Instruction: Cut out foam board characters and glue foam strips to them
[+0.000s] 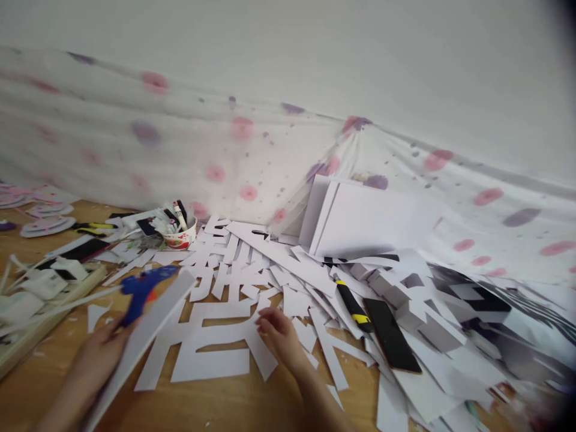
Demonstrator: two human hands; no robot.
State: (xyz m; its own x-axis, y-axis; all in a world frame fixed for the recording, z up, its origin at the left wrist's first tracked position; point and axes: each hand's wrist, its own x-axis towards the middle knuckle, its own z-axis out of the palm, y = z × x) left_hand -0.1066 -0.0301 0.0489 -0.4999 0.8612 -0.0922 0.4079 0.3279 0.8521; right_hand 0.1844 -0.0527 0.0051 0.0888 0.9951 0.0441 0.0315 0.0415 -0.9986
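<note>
My left hand [105, 348] is closed round the handle of a blue glue gun [143, 288], its nozzle end raised. A long white strip [150, 330] stands tilted along the near side of that hand; I cannot tell whether the fingers also grip it. My right hand [279, 336] is just over a large white cut-out [216, 339], fingers loosely bent, nothing visible in them. Whether its fingertips touch the cut-out is unclear. More white cut-out shapes [234, 276] lie behind it.
A paper cup [180, 237] of pens stands at the back. On the right are a yellow-black utility knife [353, 306], a phone [391, 335] and folded white pieces [432, 324]. White boards [360, 219] lean against the curtain [243, 156]. A power strip [54, 318] with plugs lies left.
</note>
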